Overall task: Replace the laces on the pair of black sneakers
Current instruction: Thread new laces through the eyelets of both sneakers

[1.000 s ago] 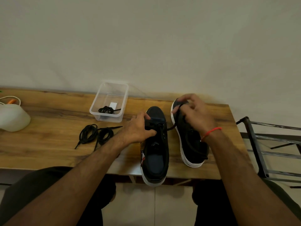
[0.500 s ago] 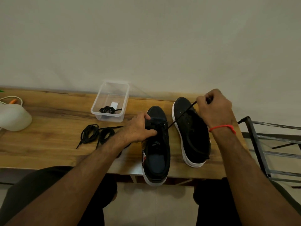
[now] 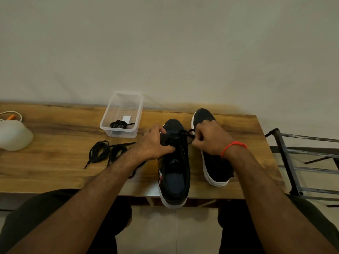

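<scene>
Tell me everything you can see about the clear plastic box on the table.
The plastic box is a small, clear, rectangular tub with rounded corners, a thin rim and no lid. It stands upright on the wooden table, near the far edge, beyond the loose black laces and to the left of the sneakers. Inside lie a small coiled bundle of black lace and a small white label or slip. Neither hand touches it.

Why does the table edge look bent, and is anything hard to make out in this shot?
Head view: the wide lens bows the table edge and stretches the forearms. Dim, soft light with no glare; the black lace blends into the black sneaker between the left hand and right hand.
</scene>
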`<action>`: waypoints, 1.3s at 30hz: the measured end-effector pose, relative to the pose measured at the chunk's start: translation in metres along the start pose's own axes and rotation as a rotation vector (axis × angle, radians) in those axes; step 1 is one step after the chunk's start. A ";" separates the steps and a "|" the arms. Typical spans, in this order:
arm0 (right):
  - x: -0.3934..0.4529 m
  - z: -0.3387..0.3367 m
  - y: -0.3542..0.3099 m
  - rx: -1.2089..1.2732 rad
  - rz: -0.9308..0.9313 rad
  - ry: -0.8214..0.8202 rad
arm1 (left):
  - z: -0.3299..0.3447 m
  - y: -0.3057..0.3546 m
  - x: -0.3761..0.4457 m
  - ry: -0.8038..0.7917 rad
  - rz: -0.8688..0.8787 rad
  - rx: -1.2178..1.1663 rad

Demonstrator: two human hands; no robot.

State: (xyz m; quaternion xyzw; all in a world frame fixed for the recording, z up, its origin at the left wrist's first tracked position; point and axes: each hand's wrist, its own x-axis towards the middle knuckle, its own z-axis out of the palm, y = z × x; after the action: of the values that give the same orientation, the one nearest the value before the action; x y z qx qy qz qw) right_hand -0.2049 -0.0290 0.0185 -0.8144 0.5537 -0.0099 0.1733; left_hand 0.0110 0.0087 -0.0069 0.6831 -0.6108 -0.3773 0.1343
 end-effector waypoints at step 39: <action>0.000 -0.003 0.005 0.333 0.017 -0.144 | -0.038 -0.002 -0.009 -0.055 -0.030 -0.040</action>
State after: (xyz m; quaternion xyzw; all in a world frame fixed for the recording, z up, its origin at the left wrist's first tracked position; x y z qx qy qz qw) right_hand -0.2103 -0.0317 0.0198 -0.7684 0.5374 -0.0413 0.3451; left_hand 0.0386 0.0068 0.0212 0.6788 -0.5961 -0.4102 0.1253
